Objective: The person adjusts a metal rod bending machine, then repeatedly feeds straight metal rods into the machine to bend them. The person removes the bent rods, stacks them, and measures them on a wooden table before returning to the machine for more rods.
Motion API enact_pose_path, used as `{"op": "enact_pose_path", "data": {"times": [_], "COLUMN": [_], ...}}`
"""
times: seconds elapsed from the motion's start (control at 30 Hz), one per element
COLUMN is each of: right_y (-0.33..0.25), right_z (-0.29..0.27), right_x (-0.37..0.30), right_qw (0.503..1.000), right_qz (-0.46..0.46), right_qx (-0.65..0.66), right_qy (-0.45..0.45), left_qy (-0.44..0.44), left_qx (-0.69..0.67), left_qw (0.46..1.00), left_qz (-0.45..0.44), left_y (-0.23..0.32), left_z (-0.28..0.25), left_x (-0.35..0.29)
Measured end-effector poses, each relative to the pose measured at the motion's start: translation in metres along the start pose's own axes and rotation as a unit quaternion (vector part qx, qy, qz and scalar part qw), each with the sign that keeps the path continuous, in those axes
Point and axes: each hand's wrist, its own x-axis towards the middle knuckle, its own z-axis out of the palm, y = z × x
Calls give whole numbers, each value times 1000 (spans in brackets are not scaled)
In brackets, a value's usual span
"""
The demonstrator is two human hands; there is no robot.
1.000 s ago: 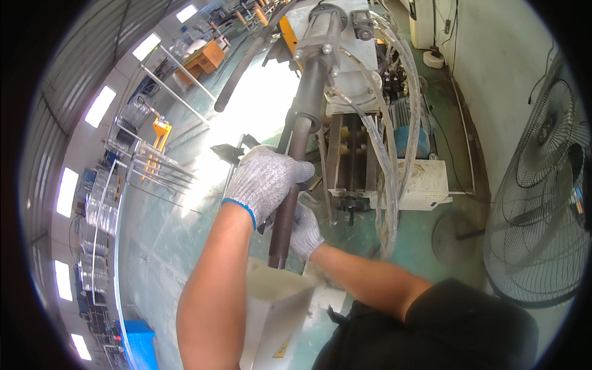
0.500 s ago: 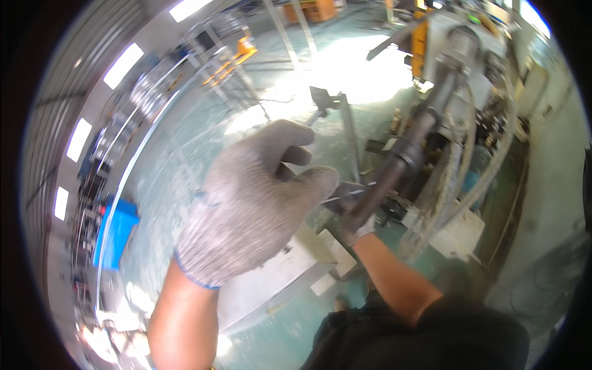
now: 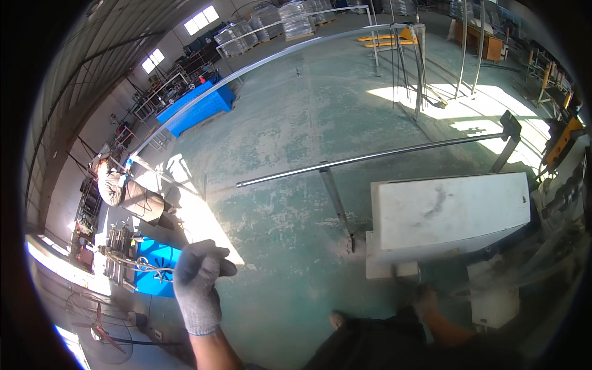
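Observation:
My left hand (image 3: 200, 280), in a grey knit glove with a blue cuff edge, is raised at the lower left with its fingers curled in. No object shows in it. Low on the right, my right hand (image 3: 425, 299) is dim and smeared, so its fingers cannot be made out; it is near the base of a white metal box (image 3: 453, 206). Beyond that box a long shiny metal tube (image 3: 370, 154) rests on a thin upright stand (image 3: 336, 200), its right end by a dark bracket (image 3: 510, 126).
A co-worker (image 3: 126, 191) stands at the left near a long metal rail (image 3: 259, 55). Blue equipment (image 3: 154, 265) and a fan (image 3: 98, 330) are at the lower left. A blue bench (image 3: 197, 108), wrapped pallets (image 3: 296, 21) and a yellow pallet jack (image 3: 388, 40) stand farther off.
My view has swung left, away from the machine with the dark cylinder. My left hand now appears lower, farther left and more curled. The right hand no longer appears against that cylinder.

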Motion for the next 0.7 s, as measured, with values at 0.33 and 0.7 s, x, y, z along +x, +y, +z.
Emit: {"op": "enact_pose_path", "data": {"times": [0.33, 0.7], "right_y": [-406, -607], "right_z": [35, 101], "right_x": [75, 347], "right_qw": [874, 761], "right_qz": [16, 120], "right_qx": [482, 585], "right_qy": [56, 255], "left_qy": [9, 5], "left_qx": [-89, -20], "left_qw": [943, 911], "left_qz": [-321, -411], "left_y": [-193, -313], "left_z": [-203, -305], "left_x": [25, 226]}}
